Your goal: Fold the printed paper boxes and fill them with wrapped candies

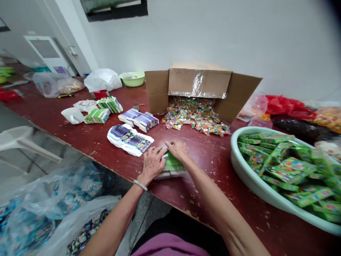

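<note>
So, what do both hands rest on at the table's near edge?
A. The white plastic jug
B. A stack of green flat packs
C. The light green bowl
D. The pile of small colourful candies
B: the left hand and the right hand both lie flat on the stack of green flat packs, which sits on the table, well apart from the candies.
</note>
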A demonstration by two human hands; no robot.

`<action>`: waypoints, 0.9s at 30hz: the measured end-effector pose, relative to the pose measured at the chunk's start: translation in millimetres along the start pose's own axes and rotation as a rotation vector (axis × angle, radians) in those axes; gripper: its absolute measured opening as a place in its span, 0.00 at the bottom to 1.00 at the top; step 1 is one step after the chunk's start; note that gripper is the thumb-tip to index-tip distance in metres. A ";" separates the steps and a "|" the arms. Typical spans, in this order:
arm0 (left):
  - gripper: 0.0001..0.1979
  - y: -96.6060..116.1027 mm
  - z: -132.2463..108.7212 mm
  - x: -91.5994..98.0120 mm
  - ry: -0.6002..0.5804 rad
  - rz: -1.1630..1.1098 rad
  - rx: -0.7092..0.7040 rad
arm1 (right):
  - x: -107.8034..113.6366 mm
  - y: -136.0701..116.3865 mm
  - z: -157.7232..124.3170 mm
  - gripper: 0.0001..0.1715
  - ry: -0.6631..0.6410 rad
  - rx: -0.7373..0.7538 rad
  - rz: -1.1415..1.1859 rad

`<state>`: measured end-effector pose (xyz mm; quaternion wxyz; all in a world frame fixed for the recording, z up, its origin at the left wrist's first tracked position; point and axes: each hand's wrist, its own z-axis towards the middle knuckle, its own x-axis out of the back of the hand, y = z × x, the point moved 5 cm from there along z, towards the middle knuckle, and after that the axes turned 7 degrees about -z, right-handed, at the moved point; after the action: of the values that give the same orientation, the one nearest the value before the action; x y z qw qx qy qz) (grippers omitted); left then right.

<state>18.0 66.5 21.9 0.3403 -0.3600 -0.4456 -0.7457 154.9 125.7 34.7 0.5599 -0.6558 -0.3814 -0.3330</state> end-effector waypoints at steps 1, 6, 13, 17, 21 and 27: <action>0.23 0.2 0.0 -0.4 0.003 -0.001 0.002 | -5.7 -1.2 5.5 0.33 -0.034 -0.008 -0.003; 0.21 1.2 0.1 -2.3 0.018 -0.015 0.010 | -16.9 1.5 18.1 0.33 -0.096 -0.030 -0.004; 0.22 2.3 3.6 -3.1 0.016 -0.048 -0.047 | -18.0 12.9 18.7 0.25 -0.055 0.020 0.042; 0.19 5.5 5.8 -4.0 -0.012 -0.062 -0.087 | -14.1 23.0 15.9 0.19 -0.001 0.097 0.124; 0.18 7.0 6.9 -4.3 -0.031 -0.065 -0.085 | -8.0 33.6 8.6 0.16 0.056 0.165 0.228; 0.19 7.2 10.0 -4.4 -0.028 -0.058 -0.028 | -9.6 53.1 -1.5 0.18 0.100 0.205 0.390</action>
<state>28.6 73.8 24.7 0.3073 -0.3620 -0.4499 -0.7563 196.6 118.6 1.1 0.6957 -0.6394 -0.2511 -0.2099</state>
